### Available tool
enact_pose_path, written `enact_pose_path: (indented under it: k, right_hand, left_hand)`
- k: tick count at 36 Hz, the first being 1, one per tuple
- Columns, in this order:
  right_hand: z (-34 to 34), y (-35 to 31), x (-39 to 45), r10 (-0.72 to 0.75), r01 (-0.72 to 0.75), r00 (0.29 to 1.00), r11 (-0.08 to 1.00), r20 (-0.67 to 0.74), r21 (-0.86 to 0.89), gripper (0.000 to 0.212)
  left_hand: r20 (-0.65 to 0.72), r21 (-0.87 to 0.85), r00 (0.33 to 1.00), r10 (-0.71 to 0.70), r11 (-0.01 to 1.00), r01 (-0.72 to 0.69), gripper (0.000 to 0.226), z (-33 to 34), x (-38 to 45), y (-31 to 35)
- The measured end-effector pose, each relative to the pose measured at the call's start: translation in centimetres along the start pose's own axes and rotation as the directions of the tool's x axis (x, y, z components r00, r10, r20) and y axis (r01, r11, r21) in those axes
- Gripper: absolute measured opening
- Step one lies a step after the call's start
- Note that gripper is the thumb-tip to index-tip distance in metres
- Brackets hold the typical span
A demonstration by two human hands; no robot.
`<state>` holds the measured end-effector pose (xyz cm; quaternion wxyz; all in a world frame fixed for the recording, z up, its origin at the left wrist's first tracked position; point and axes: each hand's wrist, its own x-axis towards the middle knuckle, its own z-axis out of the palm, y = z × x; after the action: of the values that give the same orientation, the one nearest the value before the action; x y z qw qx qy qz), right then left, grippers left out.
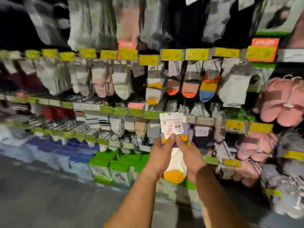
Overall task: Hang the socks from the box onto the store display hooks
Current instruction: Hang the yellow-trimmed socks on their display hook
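Sock pair pinched between both hands: left hand and right hand grip its purple-yellow cuff, white label card above the fingers, yellow toe below, against blurred display rack.

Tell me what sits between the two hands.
In the head view, the sock pair with its white card sits between the left hand and right hand; both grip it.

Single head-worn wide-angle view, facing forward and slightly down, close to sock display rack; forearms enter from bottom edge; heavy blur.
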<state>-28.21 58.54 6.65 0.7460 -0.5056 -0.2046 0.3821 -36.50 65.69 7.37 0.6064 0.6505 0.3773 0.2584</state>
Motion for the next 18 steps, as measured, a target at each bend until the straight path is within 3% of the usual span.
enact_pose_path:
  k: [3,7,9,11,15,18]
  right_hand:
    - [5.1,1.4,1.4,0.032,-0.032,0.998,0.999,0.062,-0.002,0.030]
    - [10.1,3.0,4.5,0.135,-0.148,0.982,0.984,0.129,0.096,0.078]
    - [12.2,3.7,6.3,0.153,-0.155,0.985,0.988,0.083,0.014,0.088]
    - [14.2,4.4,8.0,0.104,-0.103,0.995,0.985,-0.003,-0.137,0.065]
    - [18.1,5.5,12.0,0.003,-0.001,1.000,0.991,0.018,-0.132,0.014]
    - [20.4,6.5,15.4,-0.035,0.029,0.998,0.991,-0.043,-0.127,0.028]
  left_hand:
    - [-0.045,-0.074,0.999,-0.015,0.997,0.012,0.109,-5.1,1.5,-0.2]
    - [-0.013,-0.102,1.000,-0.021,0.995,0.019,0.030,-10.6,4.1,-0.5]
    - [-0.004,-0.135,1.000,-0.007,0.991,0.006,0.033,-12.8,5.4,-0.6]
    - [-0.022,-0.150,1.000,-0.009,0.989,0.005,0.064,-14.6,7.0,-0.6]
    - [-0.026,-0.129,1.000,0.005,0.992,-0.008,0.086,-18.1,11.0,-0.4]
    - [-0.038,-0.148,0.999,0.031,0.988,-0.037,0.090,-20.7,14.7,-0.6]
